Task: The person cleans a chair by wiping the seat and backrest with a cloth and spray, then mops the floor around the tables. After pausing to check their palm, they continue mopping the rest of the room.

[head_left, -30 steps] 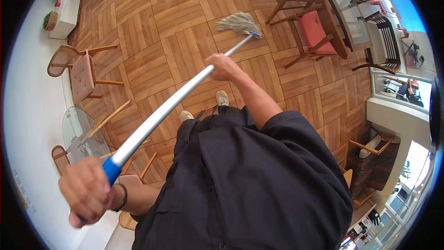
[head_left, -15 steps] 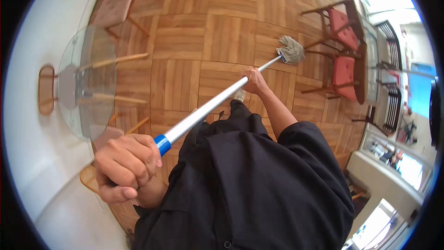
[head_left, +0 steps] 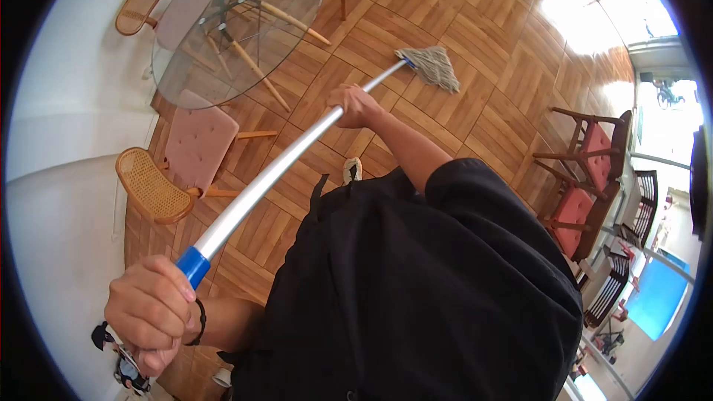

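A mop runs diagonally across the view, its silver handle (head_left: pixel 260 182) tilted down and away from me. Its grey string mop head (head_left: pixel 433 68) lies spread on the wooden floor. My left hand (head_left: pixel 152 308) is closed round the top end of the handle, just beyond the blue collar (head_left: pixel 193 266). Farther down, my right hand (head_left: pixel 355 106) wraps round the pole, which hides part of its fingers. A dark band circles my left wrist.
A round glass table (head_left: pixel 245 26) with wooden legs stands at upper left. Near it are a pink-seated chair with a cane back (head_left: pixel 156 186) and other chairs. Red-cushioned wooden chairs (head_left: pixel 573 215) line the right side, beside windows. A white wall (head_left: pixel 59 119) bounds the left.
The mop head has swept leftward in view and its strings have fanned out. Both hands have shifted left with the handle. My view has turned, bringing the glass table and chairs nearer.
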`<move>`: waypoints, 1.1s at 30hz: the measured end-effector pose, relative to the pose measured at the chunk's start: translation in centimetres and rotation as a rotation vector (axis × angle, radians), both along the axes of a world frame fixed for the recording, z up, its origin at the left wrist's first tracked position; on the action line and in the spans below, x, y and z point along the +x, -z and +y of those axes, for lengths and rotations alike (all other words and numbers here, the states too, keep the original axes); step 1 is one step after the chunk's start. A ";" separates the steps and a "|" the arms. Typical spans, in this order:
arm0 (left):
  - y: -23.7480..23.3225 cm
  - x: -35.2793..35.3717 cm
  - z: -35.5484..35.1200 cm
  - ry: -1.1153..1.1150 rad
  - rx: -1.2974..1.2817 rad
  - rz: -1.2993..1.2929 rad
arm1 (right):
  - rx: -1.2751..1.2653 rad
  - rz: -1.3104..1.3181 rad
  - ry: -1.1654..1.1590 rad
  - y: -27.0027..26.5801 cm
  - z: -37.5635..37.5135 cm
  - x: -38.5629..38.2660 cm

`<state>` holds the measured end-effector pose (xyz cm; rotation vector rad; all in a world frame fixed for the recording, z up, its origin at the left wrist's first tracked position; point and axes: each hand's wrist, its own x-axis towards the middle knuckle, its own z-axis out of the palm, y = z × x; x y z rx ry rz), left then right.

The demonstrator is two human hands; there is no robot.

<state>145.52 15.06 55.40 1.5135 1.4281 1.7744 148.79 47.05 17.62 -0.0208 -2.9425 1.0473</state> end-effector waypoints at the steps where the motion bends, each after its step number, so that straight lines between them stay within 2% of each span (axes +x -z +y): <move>1: -0.6 0.7 -1.0 -0.060 -0.012 0.032 | -0.040 0.018 -0.047 0.3 -1.2 -1.7; 5: -2.5 5.6 -2.4 -0.304 -0.020 0.024 | -0.051 0.084 -0.093 -2.0 -5.9 -4.0; 7: -3.0 7.7 -3.3 -0.312 0.032 0.024 | -0.093 0.065 -0.121 -3.0 -8.2 -3.6; 9: -3.2 9.7 -4.0 -0.308 0.147 -0.006 | -0.146 0.112 -0.187 -1.2 -10.5 -2.7; 11: -3.4 11.6 -5.2 -0.255 0.189 -0.046 | -0.096 0.099 -0.190 -0.6 -12.3 -0.1; 12: -3.2 12.5 -6.2 -0.243 0.212 -0.069 | -0.062 0.010 -0.195 -1.7 -12.6 1.6; 13: -2.8 13.2 -7.1 -0.208 0.234 -0.104 | -0.035 -0.082 -0.191 -3.0 -12.8 3.5; 16: -0.9 14.2 -8.9 -0.154 0.289 -0.260 | -0.042 -0.109 -0.070 -3.3 -11.9 8.8; 21: 0.9 16.3 -4.5 -0.061 0.332 -0.366 | -0.099 -0.098 0.149 -3.5 -7.1 19.3; 23: 1.8 16.8 -3.1 -0.065 0.319 -0.436 | -0.065 -0.176 0.197 -3.3 -5.0 23.7; 24: 2.5 17.5 -1.4 0.116 0.311 -0.509 | -0.045 -0.213 0.222 -3.2 -3.9 26.0; 26: 4.7 18.4 1.2 0.195 0.319 -0.525 | -0.075 -0.154 0.401 -0.9 -2.3 31.0; 27: 5.8 19.3 3.0 0.165 0.316 -0.492 | -0.066 -0.169 0.463 0.8 -1.1 33.5; 28: 7.0 20.4 5.1 0.132 0.311 -0.460 | -0.064 -0.295 0.523 -0.4 0.2 36.6; 29: 8.1 21.5 7.1 0.249 0.297 -0.491 | -0.026 -0.256 0.570 -0.2 1.2 39.8; 31: 10.1 24.0 11.2 0.467 0.245 -0.527 | -0.022 -0.233 0.733 3.7 3.3 45.4; 33: 11.0 27.4 14.9 0.633 0.164 -0.541 | 0.014 -0.198 0.824 4.4 4.7 51.2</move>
